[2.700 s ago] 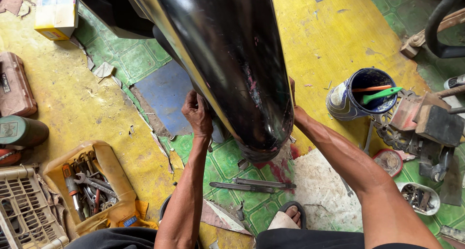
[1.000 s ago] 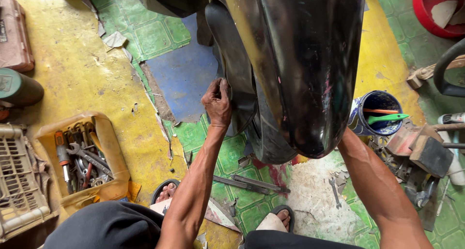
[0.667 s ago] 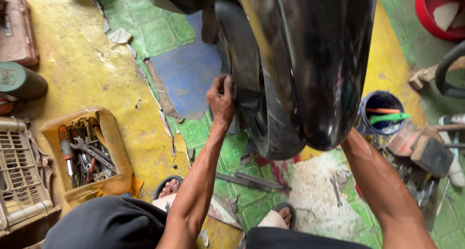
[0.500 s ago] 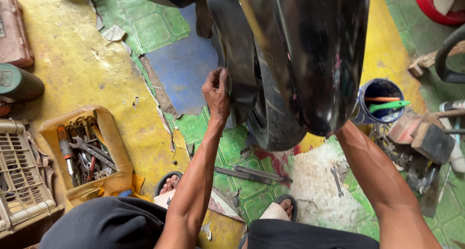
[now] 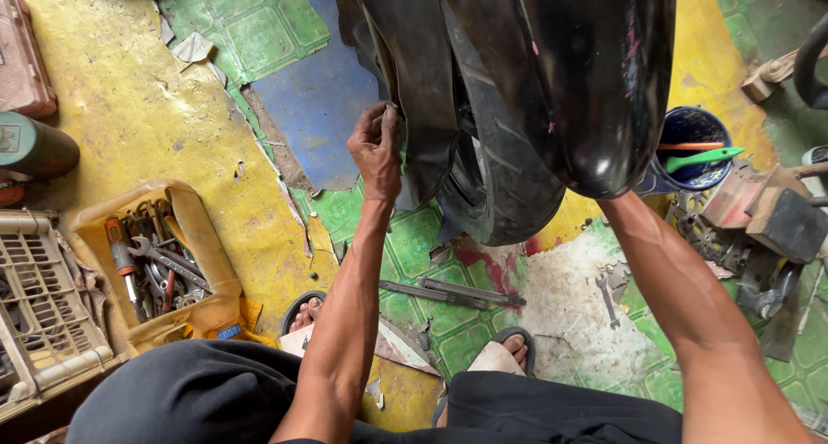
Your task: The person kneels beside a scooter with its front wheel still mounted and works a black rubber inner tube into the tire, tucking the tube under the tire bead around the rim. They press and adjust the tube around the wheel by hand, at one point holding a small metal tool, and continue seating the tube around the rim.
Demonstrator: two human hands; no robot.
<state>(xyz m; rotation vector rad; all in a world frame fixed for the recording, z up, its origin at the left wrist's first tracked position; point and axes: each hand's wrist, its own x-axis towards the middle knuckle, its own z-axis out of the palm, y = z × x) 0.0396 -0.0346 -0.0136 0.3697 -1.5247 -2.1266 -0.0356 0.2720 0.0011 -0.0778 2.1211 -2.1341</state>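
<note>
1. The black inner tube point(image 5: 423, 90) hangs beside the motorcycle tyre point(image 5: 504, 176), under the glossy black fender point(image 5: 586, 73).
2. The left hand point(image 5: 377, 151) pinches the tube's edge.
3. The right hand is hidden behind the fender; its grip cannot be told.
4. A yellow tool tray point(image 5: 203, 245) sits on the floor at left.

Yellow tool tray point(image 5: 203, 263) of wrenches and screwdrivers sits left on the floor beside a beige plastic crate point(image 5: 43, 314); two flat tyre levers point(image 5: 453, 293) lie on green tiles; blue bucket point(image 5: 690, 146) holds green-handled tool, right.
</note>
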